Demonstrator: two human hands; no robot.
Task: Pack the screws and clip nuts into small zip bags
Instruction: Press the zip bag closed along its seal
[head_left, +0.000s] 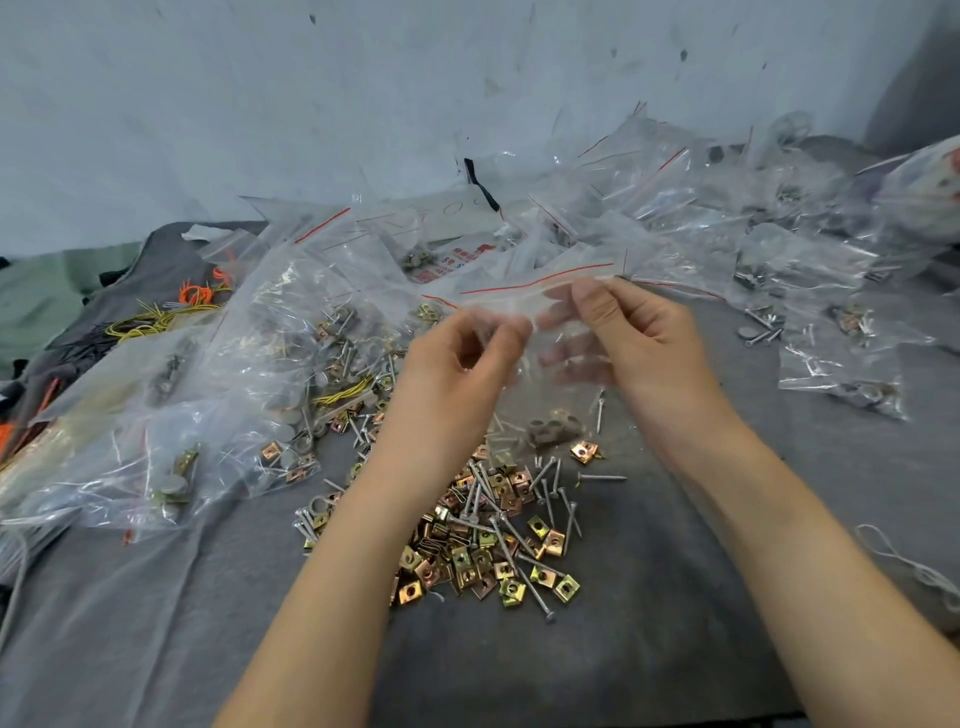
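Grey cloth (675, 597) is covering the whole work surface, and both hands are working just above it. Left hand (462, 358) is pinching the upper left edge of a small clear zip bag (540, 400), fingers curled in on the plastic. Right hand (644, 338) is gripping the same bag up by its red zip line (540, 280), thumb in front and the other fingers showing through the film behind. So the bag is hanging between the two hands, right over the loose pile. Can't tell whether its bottom is touching the cloth or not. A few small pieces (553, 423) are sitting in the bottom of it, but they're too hazy through the plastic to say exactly what they are.

Loose clip nuts (467, 566), gold and coppery, are lying in a heap between the forearms, with screws (485, 493) mixed all through them and a few strays lying off to the right. Filled bags (176, 415) are piling up on the left, and more bags (831, 322) are spreading along the back and the right side. Yellow strands (145, 322) and orange strands (197, 293) are lying at the far left near those bags. Pale blue-grey wall (363, 104) is filling the background.
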